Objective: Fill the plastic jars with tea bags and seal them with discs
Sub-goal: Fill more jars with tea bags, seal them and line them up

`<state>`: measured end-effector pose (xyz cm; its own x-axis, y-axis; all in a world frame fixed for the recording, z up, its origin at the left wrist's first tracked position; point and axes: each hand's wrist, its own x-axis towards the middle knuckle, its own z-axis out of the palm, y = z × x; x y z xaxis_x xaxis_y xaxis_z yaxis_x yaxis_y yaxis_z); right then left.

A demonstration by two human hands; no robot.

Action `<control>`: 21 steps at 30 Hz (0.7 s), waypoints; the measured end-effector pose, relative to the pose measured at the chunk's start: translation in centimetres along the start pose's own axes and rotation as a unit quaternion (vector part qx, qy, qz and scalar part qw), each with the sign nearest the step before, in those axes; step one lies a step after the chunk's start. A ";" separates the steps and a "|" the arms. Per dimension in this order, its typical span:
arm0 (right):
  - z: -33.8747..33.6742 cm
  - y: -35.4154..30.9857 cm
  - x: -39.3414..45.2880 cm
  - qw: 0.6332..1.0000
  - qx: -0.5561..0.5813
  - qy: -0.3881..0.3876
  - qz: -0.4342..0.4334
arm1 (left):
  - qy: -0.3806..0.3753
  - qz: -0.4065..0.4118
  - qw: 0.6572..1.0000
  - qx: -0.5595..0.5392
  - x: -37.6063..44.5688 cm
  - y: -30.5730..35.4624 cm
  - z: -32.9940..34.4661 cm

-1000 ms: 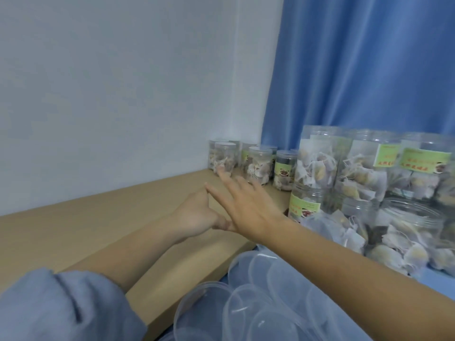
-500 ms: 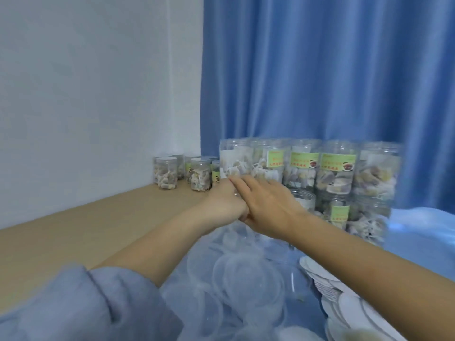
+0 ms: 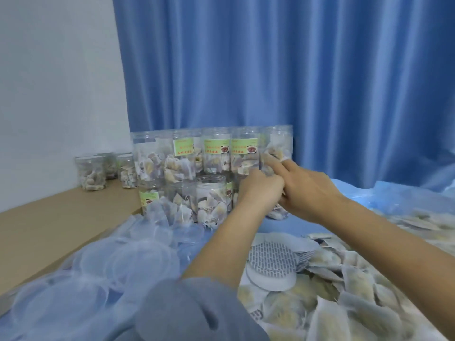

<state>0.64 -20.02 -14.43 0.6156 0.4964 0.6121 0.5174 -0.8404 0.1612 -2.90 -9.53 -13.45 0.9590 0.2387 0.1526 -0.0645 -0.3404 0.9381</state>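
Clear plastic jars [image 3: 216, 153] packed with tea bags stand in two stacked rows against the curtain. A lower-row jar [image 3: 211, 198] stands in front with its top showing. My left hand [image 3: 261, 190] is curled at the right end of the lower row, and what its fingers enclose is hidden. Beside and partly over it lies my right hand [image 3: 307, 190], with two fingers stretched onto an upper jar [image 3: 278, 146]. Beneath both hands peeks a jar's bottom [image 3: 278, 214]. Printed sealing discs [image 3: 270, 262] lie stacked below my left forearm. Loose tea bags [image 3: 357, 291] cover the right.
Clear plastic lids [image 3: 138, 259] are heaped at the lower left on the blue sheet [image 3: 283, 225]. Three small filled jars [image 3: 91, 173] stand on the wooden table [image 3: 49, 225] by the white wall. A blue curtain [image 3: 270, 70] hangs behind.
Both hands have swung right together, from over the wooden table to the right end of the stacked jars. The view has turned right, bringing discs and tea bags into sight.
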 end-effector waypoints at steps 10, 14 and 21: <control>5.4 1.1 -2.0 0.995 0.078 -0.039 -0.050 | 0.153 -0.074 0.917 -0.361 2.0 -8.1 3.0; 7.4 -0.1 -1.1 0.992 0.085 -0.059 -0.074 | 0.164 -0.109 0.854 -0.482 2.8 -10.4 1.6; 10.2 0.2 -0.1 0.982 0.047 -0.182 0.013 | 0.133 -0.145 0.798 -0.569 3.5 -12.2 1.1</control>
<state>6.76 -18.06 -22.35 0.7926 0.5338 0.2948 0.5405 -0.8388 0.0658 1.56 -5.52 -24.70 0.8964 0.3933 -0.2045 -0.2040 0.7756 0.5974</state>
